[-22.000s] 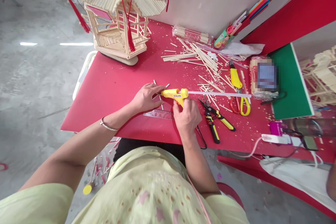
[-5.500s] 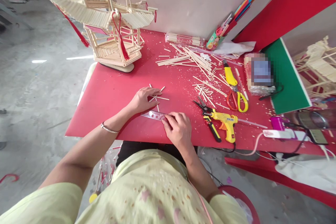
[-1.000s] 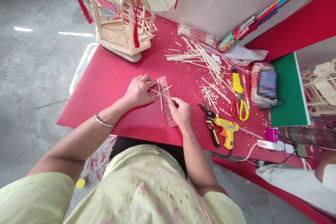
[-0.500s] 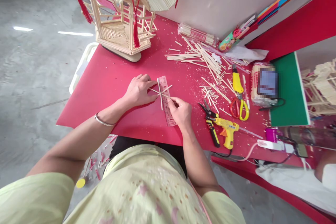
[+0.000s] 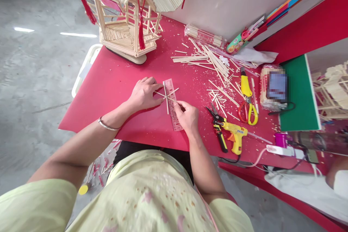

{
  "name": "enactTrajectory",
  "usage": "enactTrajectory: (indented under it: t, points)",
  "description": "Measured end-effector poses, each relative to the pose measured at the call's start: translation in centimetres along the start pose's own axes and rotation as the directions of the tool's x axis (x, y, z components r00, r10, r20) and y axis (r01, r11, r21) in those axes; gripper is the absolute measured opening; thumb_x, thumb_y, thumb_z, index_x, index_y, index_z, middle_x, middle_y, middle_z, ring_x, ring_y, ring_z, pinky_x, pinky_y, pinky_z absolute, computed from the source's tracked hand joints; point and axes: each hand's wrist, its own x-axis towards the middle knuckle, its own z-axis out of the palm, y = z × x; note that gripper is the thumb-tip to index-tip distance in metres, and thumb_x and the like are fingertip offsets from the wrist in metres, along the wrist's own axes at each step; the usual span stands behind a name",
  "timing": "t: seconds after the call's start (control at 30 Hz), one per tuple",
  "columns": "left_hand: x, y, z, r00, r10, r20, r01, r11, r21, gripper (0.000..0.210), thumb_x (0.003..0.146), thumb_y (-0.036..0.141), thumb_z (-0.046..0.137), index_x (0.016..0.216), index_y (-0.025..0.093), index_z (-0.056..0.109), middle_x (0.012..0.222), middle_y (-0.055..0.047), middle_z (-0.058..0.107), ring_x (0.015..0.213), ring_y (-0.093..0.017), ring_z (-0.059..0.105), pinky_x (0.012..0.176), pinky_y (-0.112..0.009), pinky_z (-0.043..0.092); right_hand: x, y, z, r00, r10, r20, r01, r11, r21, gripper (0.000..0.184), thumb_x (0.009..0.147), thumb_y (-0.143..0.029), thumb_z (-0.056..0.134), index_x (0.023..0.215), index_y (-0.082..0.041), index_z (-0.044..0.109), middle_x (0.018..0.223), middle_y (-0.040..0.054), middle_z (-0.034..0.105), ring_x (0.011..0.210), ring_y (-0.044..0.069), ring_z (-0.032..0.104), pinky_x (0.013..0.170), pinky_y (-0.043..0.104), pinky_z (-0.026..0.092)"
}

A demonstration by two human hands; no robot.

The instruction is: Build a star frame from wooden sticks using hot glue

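Note:
Several thin wooden sticks crossed in a star [image 5: 166,96] lie over a clear plastic ruler [image 5: 177,124] on the red tabletop. At the star's left side, my left hand [image 5: 144,93] steadies the stick ends with its thumb and forefinger. My right hand [image 5: 187,116] pinches the end of one stick on the right, with its fingers curled above the ruler. The exact contact under the left fingertips is partly hidden.
A stick-built pavilion model [image 5: 130,25] with red tassels stands at the back left. Loose sticks [image 5: 217,61] and scraps spread to the right. Nearby lie scissors [image 5: 248,110], black-and-yellow cutters [image 5: 220,136], a corded yellow glue gun [image 5: 236,134] and a utility knife [image 5: 245,83].

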Motion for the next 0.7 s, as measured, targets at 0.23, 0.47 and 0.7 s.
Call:
enactTrajectory:
  t: [0.23, 0.47, 0.7]
  points:
    - [-0.01, 0.03, -0.02, 1.0, -0.007, 0.007, 0.007, 1.0, -0.002, 0.054, 0.082, 0.054, 0.069, 0.125, 0.021, 0.077, 0.107, -0.012, 0.066, 0.096, -0.03, 0.059, 0.089, -0.044, 0.048, -0.02, 0.13, 0.0, 1.0, -0.013, -0.008, 0.014, 1.0, 0.011, 0.029, 0.097, -0.045, 0.065, 0.103, -0.024, 0.084, 0.088, 0.0042, 0.083, 0.079, 0.021, 0.076, 0.074, 0.029, 0.054]
    - [-0.02, 0.06, -0.03, 1.0, -0.005, -0.002, 0.005, 1.0, 0.007, 0.054, 0.082, 0.054, 0.069, 0.124, 0.021, 0.078, 0.105, -0.012, 0.066, 0.095, -0.03, 0.059, 0.088, -0.043, 0.048, -0.05, 0.19, 0.07, 1.0, -0.01, -0.006, 0.01, 1.0, -0.012, 0.03, 0.098, -0.046, 0.064, 0.104, -0.025, 0.084, 0.089, 0.0038, 0.083, 0.081, 0.022, 0.076, 0.075, 0.029, 0.054]
    - [-0.02, 0.11, -0.05, 1.0, -0.013, 0.0, 0.013, 1.0, -0.006, 0.054, 0.082, 0.055, 0.07, 0.123, 0.022, 0.078, 0.105, -0.012, 0.065, 0.095, -0.03, 0.059, 0.089, -0.044, 0.047, -0.02, 0.22, 0.11, 1.0, -0.011, -0.011, 0.011, 1.0, -0.01, 0.029, 0.097, -0.046, 0.064, 0.104, -0.025, 0.084, 0.089, 0.0043, 0.083, 0.081, 0.022, 0.076, 0.076, 0.03, 0.054]
